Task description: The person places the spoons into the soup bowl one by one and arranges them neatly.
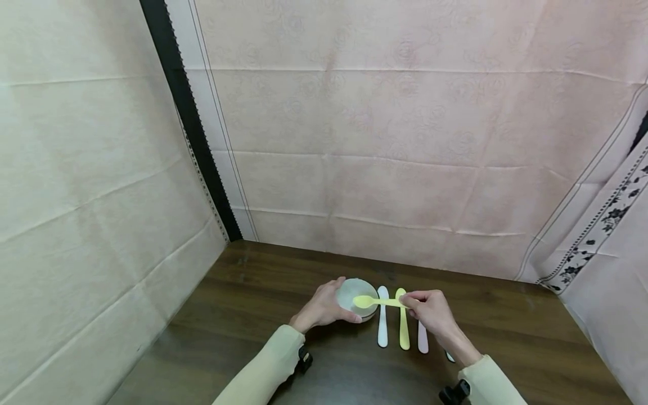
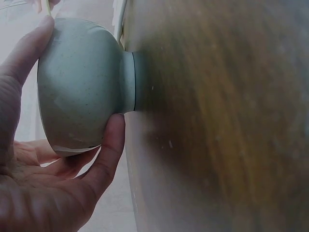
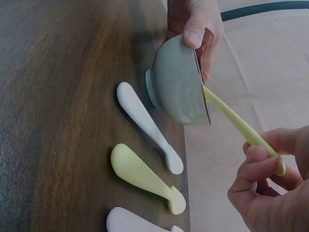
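Note:
A pale green bowl [image 1: 358,295] [image 2: 82,87] [image 3: 178,87] stands on the dark wooden table [image 1: 253,315]. My left hand [image 1: 324,306] [image 2: 43,159] [image 3: 195,29] grips its side, thumb and fingers curled round it. My right hand [image 1: 430,312] [image 3: 268,186] pinches the handle of a yellow spoon [image 1: 377,302] [image 3: 239,128], whose head is over the bowl's opening. On the table right of the bowl lie a white spoon [image 1: 382,323] [image 3: 147,125], a yellow spoon [image 1: 403,329] [image 3: 145,176] and a pinkish-white spoon [image 1: 422,337] [image 3: 133,222].
Pale pink cloth walls [image 1: 385,140] close in the table at the back and both sides. A further utensil tip [image 1: 449,356] shows beside my right wrist. Bare wood lies to the left and right of the bowl and spoons.

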Demonstrator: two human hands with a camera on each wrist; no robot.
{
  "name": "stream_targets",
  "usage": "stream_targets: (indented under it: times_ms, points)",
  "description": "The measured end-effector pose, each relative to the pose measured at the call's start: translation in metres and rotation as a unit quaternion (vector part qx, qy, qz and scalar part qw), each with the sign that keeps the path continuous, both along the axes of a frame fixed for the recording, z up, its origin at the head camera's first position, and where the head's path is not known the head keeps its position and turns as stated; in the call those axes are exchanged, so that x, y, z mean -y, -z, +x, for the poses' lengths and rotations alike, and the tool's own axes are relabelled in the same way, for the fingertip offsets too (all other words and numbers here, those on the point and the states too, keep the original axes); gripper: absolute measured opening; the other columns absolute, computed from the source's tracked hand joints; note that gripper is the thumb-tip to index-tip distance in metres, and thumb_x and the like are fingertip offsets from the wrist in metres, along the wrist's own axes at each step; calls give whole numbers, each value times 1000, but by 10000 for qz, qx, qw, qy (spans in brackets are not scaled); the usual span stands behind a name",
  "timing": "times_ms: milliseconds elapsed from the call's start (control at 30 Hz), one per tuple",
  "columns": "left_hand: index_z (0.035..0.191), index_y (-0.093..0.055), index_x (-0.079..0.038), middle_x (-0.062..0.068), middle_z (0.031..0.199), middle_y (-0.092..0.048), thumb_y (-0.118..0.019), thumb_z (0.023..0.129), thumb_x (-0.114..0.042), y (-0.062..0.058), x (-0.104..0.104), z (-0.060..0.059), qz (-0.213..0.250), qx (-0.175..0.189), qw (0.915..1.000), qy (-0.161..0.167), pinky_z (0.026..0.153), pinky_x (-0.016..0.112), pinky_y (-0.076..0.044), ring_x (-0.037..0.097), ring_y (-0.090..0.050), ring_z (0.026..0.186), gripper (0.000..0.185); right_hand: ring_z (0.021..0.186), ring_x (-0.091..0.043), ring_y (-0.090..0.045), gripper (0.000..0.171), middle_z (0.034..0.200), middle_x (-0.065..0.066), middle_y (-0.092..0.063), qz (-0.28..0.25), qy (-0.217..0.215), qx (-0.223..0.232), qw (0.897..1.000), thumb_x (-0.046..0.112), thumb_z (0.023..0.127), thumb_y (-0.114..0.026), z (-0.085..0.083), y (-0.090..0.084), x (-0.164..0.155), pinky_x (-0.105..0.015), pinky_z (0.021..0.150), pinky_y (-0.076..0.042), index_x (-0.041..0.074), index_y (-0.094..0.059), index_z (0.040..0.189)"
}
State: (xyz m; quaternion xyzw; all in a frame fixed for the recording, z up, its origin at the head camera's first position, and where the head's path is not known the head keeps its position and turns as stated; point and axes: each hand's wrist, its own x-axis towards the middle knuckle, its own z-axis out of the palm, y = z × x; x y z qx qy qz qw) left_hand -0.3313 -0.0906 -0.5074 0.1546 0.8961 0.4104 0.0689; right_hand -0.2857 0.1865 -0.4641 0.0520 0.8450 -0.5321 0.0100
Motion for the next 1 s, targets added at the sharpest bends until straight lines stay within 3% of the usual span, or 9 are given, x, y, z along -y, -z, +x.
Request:
stream_targets:
  times_ms: [300, 533, 800, 1000]
  points:
    - [168, -36, 0, 23, 171, -44, -101, 76, -41, -2, 0, 0, 53, -2, 10000, 54, 120, 58, -46, 39, -51, 149, 119, 69, -17, -51, 21, 72, -2, -65, 169, 13, 55, 9998, 15, 102, -74, -4, 1, 7, -27, 58, -39, -2, -83, 112]
    - [168, -37, -2, 22, 170, -47, -100, 77, -44, -1, 0, 2, -5, 30, 10000, -2, 119, 57, -48, 37, -53, 146, 119, 67, -13, -52, 19, 73, 1, -64, 12, -22, -15, 10000, 13, 100, -76, -7, 7, 12, -23, 55, -38, -3, -84, 108]
    - [169, -37, -3, 22, 171, -45, -99, 77, -45, 0, -1, 2, -41, 77, 10000, -35, 121, 60, -46, 39, -49, 150, 119, 66, -14, -49, 17, 80, -7, -69, 245, -48, 4, 9997, 15, 100, -77, -11, 8, 14, -24, 54, -34, 1, -85, 104]
    - [169, -37, -2, 23, 170, -45, -100, 77, -43, -1, -1, 1, -87, 79, 9999, -31, 120, 60, -46, 39, -50, 149, 118, 70, -15, -54, 17, 83, -5, -70, 282, -88, -11, 9996, 13, 100, -76, -14, 10, 15, -24, 55, -37, 0, -85, 104]
